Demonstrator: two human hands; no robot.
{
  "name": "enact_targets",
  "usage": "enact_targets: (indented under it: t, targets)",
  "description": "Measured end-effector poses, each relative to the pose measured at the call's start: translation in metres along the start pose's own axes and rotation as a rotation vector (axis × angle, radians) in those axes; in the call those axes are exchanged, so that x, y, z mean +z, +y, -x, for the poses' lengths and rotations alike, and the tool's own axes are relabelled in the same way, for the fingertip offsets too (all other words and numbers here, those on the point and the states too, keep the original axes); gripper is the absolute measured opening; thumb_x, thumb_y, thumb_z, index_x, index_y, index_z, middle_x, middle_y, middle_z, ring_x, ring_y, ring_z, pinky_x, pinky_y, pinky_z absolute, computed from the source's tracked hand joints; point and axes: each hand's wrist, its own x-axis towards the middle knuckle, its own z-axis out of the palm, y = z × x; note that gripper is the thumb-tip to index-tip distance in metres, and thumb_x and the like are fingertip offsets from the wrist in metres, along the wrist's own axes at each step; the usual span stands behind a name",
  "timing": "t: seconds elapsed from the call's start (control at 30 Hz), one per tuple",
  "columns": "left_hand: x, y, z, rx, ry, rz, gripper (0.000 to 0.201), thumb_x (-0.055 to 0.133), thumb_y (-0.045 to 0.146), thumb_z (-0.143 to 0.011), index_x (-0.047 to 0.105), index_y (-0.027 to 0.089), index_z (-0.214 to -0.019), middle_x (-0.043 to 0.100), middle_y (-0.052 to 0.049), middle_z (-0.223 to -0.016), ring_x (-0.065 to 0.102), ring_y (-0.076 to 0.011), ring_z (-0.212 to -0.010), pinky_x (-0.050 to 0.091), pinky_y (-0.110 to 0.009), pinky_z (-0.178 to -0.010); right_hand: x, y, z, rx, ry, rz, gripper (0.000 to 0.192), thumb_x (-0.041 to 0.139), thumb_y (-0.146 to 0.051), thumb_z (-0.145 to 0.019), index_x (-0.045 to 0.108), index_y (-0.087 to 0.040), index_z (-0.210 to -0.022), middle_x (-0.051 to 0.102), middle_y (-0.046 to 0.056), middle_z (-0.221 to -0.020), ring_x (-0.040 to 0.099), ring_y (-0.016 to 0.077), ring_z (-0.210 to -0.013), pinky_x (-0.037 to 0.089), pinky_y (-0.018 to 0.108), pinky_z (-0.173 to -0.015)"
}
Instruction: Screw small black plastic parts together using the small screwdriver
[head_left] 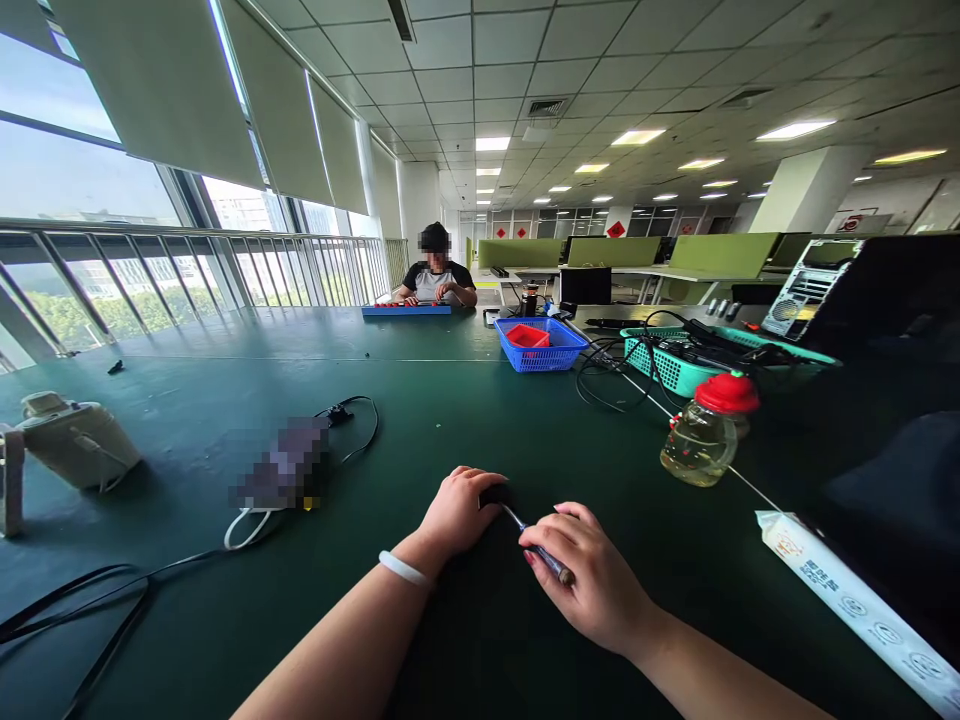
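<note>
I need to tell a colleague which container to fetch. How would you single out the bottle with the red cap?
On the dark green table, look right of the right hand, just before the teal basket of cables. The bottle is clear, red-capped, holding yellowish liquid; nothing else nearby is transparent.

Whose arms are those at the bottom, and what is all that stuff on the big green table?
There is no machine here. The arms belong to a person wearing a camera on the head, so you see what that person sees, looking forward and down. The left hand presses on a small dark thing, too hidden to name. The right hand holds a thin metal tool in its fingers, with its tip at that dark thing. On the green table lie a little bottle with a red cap, a blue basket, a teal basket of cables, a white device and a long white packet. Far across the table another person sits working.
</note>
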Motion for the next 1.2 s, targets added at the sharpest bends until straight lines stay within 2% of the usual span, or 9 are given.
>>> enact_targets:
  t: [0.37, 0.7, 1.03, 1.2]
  targets:
    - [0.0017, -0.0021, -0.0001, 0.017, 0.004, -0.004, 0.041, 0.065, 0.017, -0.077, 0.068, 0.024, -0.117, 0.072, -0.004, -0.116, 0.059, -0.0244, -0.112, 0.046, -0.040, -0.103, 0.0045, -0.0034, 0.0029, -0.038, -0.120, 0.085, 0.016, 0.053, -0.013, -0.089, 0.061, -0.022, -0.099, 0.065, 0.002, -0.086, 0.060, 0.0166, -0.075, 0.040, 0.043, -0.092]
    - [0.0033, -0.0037, -0.0006, 0.019, -0.003, -0.006, 0.041, 0.066, 0.021, -0.076, 0.068, 0.024, -0.117, 0.071, -0.004, -0.117, 0.060, -0.0250, -0.112, 0.047, -0.042, -0.102, 0.0074, -0.0003, 0.0063, -0.026, -0.182, 0.101, 0.015, 0.053, -0.014, -0.090, 0.063, -0.021, -0.099, 0.066, 0.000, -0.074, 0.054, 0.0154, -0.065, 0.040, 0.033, -0.075]
    - [0.0009, -0.0016, -0.0011, 0.012, -0.015, 0.009, 0.042, 0.066, 0.019, -0.076, 0.068, 0.024, -0.117, 0.071, -0.005, -0.118, 0.062, -0.0244, -0.112, 0.047, -0.039, -0.103, 0.0050, -0.0022, 0.0043, 0.022, -0.186, 0.093, 0.011, 0.058, -0.019, -0.088, 0.064, -0.022, -0.097, 0.067, -0.001, -0.075, 0.058, 0.0158, -0.068, 0.040, 0.033, -0.078]
    - [0.0004, -0.0018, -0.0010, -0.001, -0.023, 0.013, 0.041, 0.067, 0.021, -0.076, 0.068, 0.023, -0.117, 0.071, -0.005, -0.118, 0.062, -0.0245, -0.112, 0.047, -0.039, -0.102, 0.0041, -0.0029, 0.0023, 0.023, -0.149, 0.088, 0.011, 0.052, -0.017, -0.091, 0.061, -0.021, -0.097, 0.067, -0.001, -0.073, 0.059, 0.0154, -0.065, 0.041, 0.034, -0.078]
